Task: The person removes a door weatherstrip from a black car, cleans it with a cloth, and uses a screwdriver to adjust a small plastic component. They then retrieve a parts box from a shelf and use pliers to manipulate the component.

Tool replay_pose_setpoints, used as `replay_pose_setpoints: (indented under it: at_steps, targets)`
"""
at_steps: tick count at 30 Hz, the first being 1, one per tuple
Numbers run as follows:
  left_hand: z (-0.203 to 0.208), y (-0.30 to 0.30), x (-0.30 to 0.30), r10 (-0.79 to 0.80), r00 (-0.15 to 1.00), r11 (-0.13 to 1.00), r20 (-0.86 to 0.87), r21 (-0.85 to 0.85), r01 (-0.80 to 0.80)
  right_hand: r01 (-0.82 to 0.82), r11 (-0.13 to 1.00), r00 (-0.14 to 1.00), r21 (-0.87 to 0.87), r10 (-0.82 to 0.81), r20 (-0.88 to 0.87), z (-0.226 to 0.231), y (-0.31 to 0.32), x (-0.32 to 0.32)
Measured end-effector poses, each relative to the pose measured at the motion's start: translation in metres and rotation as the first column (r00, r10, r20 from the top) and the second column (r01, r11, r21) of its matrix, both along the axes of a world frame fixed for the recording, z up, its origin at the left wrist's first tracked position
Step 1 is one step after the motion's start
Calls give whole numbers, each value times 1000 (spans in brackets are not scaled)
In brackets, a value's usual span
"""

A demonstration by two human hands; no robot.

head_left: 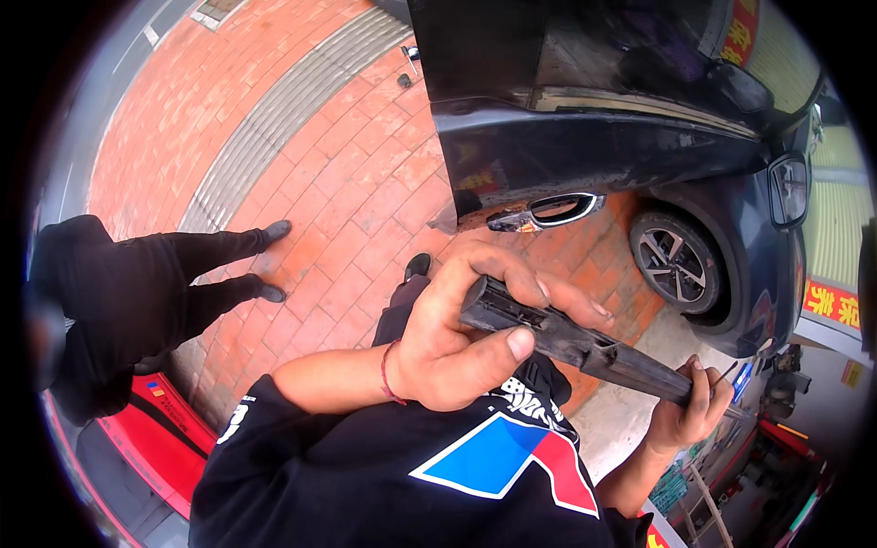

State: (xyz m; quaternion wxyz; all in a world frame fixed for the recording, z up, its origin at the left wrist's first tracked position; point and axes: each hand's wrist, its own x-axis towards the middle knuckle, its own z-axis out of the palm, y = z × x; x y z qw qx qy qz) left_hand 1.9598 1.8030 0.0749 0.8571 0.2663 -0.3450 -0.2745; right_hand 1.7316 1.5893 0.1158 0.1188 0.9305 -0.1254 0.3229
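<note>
A long, narrow black plastic part (pixel 594 352) with hollows and ridges along its side is held in front of my chest, slanting down to the right. My left hand (pixel 457 342) is closed round its wider left end, with the thumb on the near side and the fingers over the far side. At the narrow right end, my right hand (pixel 690 406) pinches the part between thumb and fingers. A thin dark rod (pixel 728 371) sticks out beside the right fingertips; what it belongs to is hidden.
A dark car (pixel 621 151) stands ahead, with a chrome-trimmed door handle (pixel 548 212) and a wheel (pixel 676 260). Someone in black (pixel 137 292) stands at left on red paving (pixel 347 173), beside a red vehicle (pixel 164 438). Workshop items and shelving (pixel 786 393) lie at right.
</note>
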Motion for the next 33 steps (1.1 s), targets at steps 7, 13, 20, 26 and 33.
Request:
replay_pose_setpoints:
  at_steps: [7, 13, 20, 26, 33]
  targets:
    - [-2, 7, 0, -10, 999, 1000, 39, -20, 11, -5, 999, 1000, 37, 5, 20, -6, 1, 4]
    - [1, 6, 0, -34, 999, 999, -9, -16, 33, 5, 1000, 1000, 30, -6, 1, -6, 2, 3]
    - [2, 4, 1, -40, 999, 999, 28, 23, 39, 22, 997, 1000, 70, -22, -4, -8, 5, -5]
    - [0, 1, -3, -44, 999, 997, 1, 56, 44, 49, 997, 999, 65, -50, 13, -8, 7, -9]
    - [0, 2, -4, -61, 998, 998, 8, 13, 61, 44, 997, 999, 70, -44, -5, -6, 9, -9]
